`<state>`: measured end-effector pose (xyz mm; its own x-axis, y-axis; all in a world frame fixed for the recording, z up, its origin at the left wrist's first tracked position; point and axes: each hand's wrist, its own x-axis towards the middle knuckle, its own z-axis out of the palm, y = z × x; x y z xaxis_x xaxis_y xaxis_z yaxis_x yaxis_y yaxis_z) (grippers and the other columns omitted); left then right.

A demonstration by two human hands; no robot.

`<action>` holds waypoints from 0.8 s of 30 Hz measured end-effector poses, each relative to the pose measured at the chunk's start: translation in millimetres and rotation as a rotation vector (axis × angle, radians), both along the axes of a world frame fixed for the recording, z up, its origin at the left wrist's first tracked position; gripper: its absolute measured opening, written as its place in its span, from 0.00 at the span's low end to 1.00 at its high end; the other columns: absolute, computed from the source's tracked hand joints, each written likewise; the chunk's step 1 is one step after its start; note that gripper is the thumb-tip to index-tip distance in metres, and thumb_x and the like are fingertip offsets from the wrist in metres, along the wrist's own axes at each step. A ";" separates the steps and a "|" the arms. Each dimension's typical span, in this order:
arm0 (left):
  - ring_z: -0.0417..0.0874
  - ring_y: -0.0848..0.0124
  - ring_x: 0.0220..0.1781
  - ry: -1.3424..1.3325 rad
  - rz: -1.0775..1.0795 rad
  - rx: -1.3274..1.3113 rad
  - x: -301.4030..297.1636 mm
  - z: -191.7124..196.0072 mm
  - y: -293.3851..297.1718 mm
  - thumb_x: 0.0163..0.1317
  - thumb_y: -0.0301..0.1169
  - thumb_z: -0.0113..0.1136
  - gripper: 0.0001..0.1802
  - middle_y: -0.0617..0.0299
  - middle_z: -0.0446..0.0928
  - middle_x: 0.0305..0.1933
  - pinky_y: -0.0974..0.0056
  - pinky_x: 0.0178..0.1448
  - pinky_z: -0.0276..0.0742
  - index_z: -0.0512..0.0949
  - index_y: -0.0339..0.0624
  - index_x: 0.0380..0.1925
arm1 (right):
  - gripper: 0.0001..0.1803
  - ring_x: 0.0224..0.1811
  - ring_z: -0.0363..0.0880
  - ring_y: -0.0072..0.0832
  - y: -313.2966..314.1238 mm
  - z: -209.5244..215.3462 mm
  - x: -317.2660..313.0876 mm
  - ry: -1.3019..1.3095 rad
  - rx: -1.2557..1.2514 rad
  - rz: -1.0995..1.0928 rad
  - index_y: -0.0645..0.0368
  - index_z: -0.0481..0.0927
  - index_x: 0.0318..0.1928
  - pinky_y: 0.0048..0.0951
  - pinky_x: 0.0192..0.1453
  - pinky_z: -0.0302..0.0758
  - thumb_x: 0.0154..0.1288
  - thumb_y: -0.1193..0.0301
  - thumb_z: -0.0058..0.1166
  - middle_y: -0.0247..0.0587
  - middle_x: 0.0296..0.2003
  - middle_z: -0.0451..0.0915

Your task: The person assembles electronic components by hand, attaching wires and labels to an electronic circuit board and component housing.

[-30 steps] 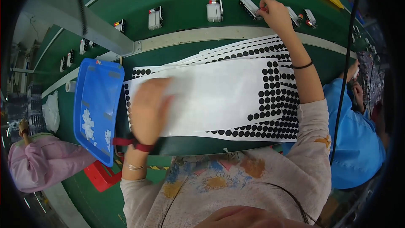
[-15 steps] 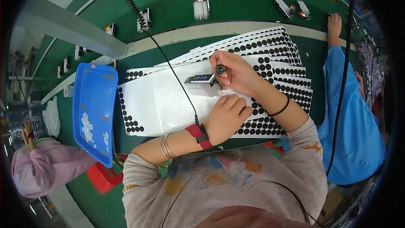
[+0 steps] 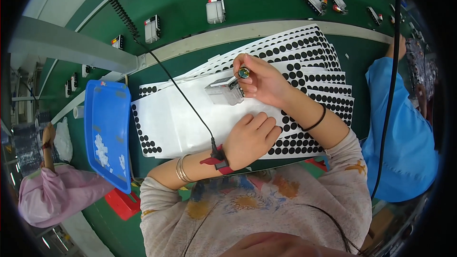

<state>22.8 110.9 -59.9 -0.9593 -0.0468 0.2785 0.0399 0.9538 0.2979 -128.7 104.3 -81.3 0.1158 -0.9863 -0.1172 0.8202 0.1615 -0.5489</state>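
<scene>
Lying crosswise, lens rightward, small clear device (image 3: 223, 90) in right hand (image 3: 262, 82).

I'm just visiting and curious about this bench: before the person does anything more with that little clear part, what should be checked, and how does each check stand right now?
1. Right hand has a firm hold on the small clear part: ok, fingers wrap its end.
2. Left hand steadies the white sheet: ok, it rests flat on it.
3. Red wrist strap is on, with its black cord attached: ok.
4. Black dot stickers are within reach: ok, rows lie beside both hands.
5. A sticker is already on the part: cannot tell.
6. Blue tray stands apart from the hands: ok.
</scene>
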 end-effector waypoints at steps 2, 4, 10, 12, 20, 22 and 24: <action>0.72 0.69 0.36 0.033 -0.036 0.171 -0.8 23.1 -9.0 0.41 0.27 0.59 0.09 0.65 0.71 0.33 0.68 0.37 0.68 0.75 0.44 0.27 | 0.18 0.16 0.59 0.14 -0.8 -2.2 -0.4 -0.010 -0.024 0.005 0.59 0.68 0.35 0.15 0.19 0.58 0.68 0.56 0.39 0.27 0.19 0.64; 0.73 0.65 0.34 0.139 -0.037 0.310 2.9 51.7 -29.9 0.42 0.26 0.63 0.08 0.64 0.73 0.33 0.65 0.37 0.68 0.75 0.43 0.24 | 0.17 0.16 0.59 0.14 -0.9 0.5 1.1 0.017 -0.023 0.011 0.58 0.68 0.35 0.15 0.19 0.58 0.68 0.56 0.40 0.28 0.19 0.64; 0.72 0.59 0.39 0.191 0.110 0.204 -16.9 72.1 -101.7 0.44 0.26 0.62 0.09 0.62 0.75 0.34 0.61 0.43 0.68 0.73 0.42 0.27 | 0.15 0.18 0.59 0.17 0.3 -2.6 -1.8 -0.022 -0.017 -0.023 0.58 0.70 0.34 0.19 0.20 0.56 0.68 0.59 0.42 0.29 0.20 0.65; 0.73 0.60 0.38 0.073 0.114 0.281 -19.7 66.2 -105.4 0.44 0.27 0.63 0.08 0.62 0.76 0.29 0.62 0.41 0.69 0.74 0.43 0.25 | 0.15 0.18 0.58 0.16 0.1 -5.3 -0.2 -0.035 -0.043 -0.007 0.57 0.69 0.32 0.19 0.20 0.56 0.68 0.58 0.42 0.28 0.20 0.65; 0.75 0.64 0.32 0.140 0.164 0.221 -26.4 66.1 -101.6 0.41 0.29 0.65 0.06 0.64 0.76 0.22 0.64 0.35 0.71 0.76 0.44 0.19 | 0.15 0.17 0.58 0.15 2.3 -0.7 -2.0 -0.017 -0.067 0.006 0.57 0.68 0.31 0.18 0.20 0.56 0.67 0.58 0.43 0.27 0.19 0.65; 0.75 0.65 0.32 0.141 0.186 0.185 -27.6 66.8 -101.1 0.39 0.29 0.66 0.07 0.65 0.76 0.21 0.64 0.34 0.71 0.76 0.44 0.17 | 0.15 0.17 0.58 0.15 2.2 -0.9 -1.8 -0.018 -0.060 -0.001 0.57 0.68 0.30 0.18 0.20 0.56 0.67 0.58 0.43 0.27 0.19 0.65; 0.75 0.65 0.31 0.146 0.196 0.150 -27.8 66.9 -100.7 0.37 0.29 0.67 0.08 0.65 0.76 0.21 0.64 0.34 0.71 0.75 0.44 0.18 | 0.15 0.17 0.59 0.16 1.3 -0.8 -0.5 -0.026 -0.048 -0.035 0.57 0.69 0.30 0.18 0.20 0.57 0.66 0.59 0.44 0.28 0.19 0.66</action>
